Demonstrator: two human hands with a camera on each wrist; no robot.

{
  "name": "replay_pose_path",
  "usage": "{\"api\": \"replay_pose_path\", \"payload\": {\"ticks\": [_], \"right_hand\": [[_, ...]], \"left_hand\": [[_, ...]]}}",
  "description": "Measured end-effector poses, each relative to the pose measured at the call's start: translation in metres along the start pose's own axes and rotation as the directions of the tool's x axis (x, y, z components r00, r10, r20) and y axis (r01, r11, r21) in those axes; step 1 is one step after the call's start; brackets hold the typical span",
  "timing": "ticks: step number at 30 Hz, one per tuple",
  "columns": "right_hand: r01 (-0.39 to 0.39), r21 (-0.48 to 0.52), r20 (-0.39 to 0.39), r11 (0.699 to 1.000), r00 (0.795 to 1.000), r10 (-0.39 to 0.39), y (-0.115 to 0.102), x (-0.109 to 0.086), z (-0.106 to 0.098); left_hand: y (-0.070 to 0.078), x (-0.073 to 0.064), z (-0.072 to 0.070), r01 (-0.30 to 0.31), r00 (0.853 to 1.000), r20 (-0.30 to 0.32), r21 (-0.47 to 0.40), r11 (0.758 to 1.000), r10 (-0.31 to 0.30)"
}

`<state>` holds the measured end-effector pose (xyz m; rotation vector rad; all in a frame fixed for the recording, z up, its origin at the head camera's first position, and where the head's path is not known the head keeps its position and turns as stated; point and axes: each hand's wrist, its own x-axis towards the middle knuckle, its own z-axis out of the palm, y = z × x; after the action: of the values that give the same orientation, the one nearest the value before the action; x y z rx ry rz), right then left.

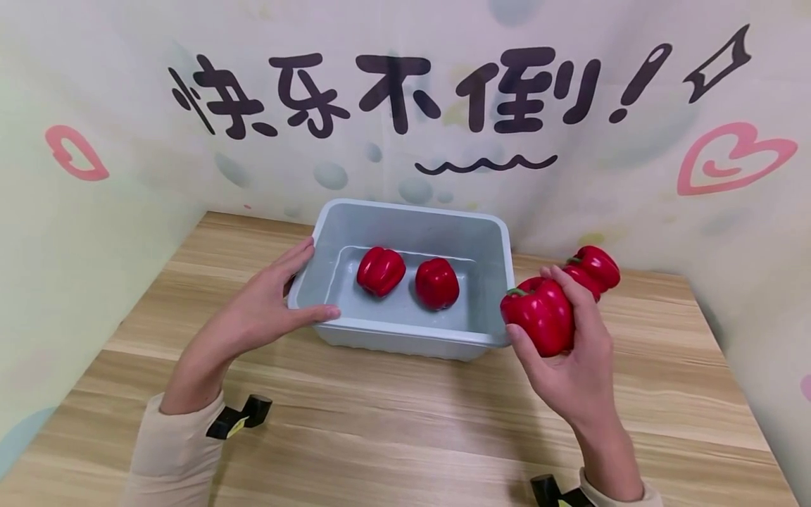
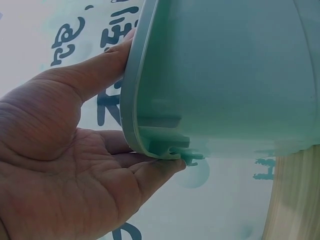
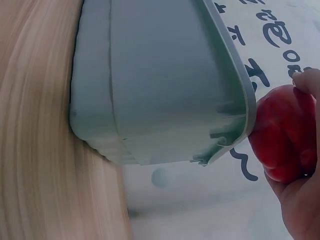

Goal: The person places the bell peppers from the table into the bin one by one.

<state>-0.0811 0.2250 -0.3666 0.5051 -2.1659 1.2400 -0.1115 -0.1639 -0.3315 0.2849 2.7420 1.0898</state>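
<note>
A light grey plastic bin (image 1: 412, 331) stands on the table, with one red bell pepper (image 1: 381, 272) and another red bell pepper (image 1: 437, 284) lying on its floor. At the bin's left end, my left hand (image 1: 266, 303) grips the rim (image 2: 131, 100), thumb at the near corner and fingers along the outer side. My right hand (image 1: 579, 359) holds a third bell pepper (image 1: 541, 317) with a green stem, between thumb and fingers, at the bin's right rim. Behind that hand, more red pepper (image 1: 595, 269) shows on the table; whether it is one or two cannot be told.
The wood-grain table (image 1: 380, 429) ends at a pale cloth backdrop (image 1: 393, 169) printed with dark characters and pink hearts, close behind the bin. The cloth also rises at the left and right sides. Each sleeve bears a small black wrist mount (image 1: 239, 417).
</note>
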Motion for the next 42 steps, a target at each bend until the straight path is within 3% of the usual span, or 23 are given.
{"api": "replay_pose_path", "payload": {"ticks": [17, 36, 42], "right_hand": [[0.032, -0.022, 0.032, 0.999, 0.999, -0.031, -0.004, 0.003, 0.004], [0.008, -0.034, 0.075, 0.999, 0.997, -0.006, -0.009, 0.005, 0.012], [0.038, -0.053, 0.081, 0.998, 0.996, -0.034, -0.01, 0.006, 0.014]], "left_hand": [[0.001, 0.0, -0.003, -0.002, 1.0, 0.004, 0.003, 1.0, 0.002], [-0.002, 0.001, -0.002, -0.008, 1.0, 0.002, -0.011, 1.0, 0.008], [-0.002, 0.0, -0.002, -0.015, 1.0, -0.002, -0.013, 1.0, 0.015]]}}
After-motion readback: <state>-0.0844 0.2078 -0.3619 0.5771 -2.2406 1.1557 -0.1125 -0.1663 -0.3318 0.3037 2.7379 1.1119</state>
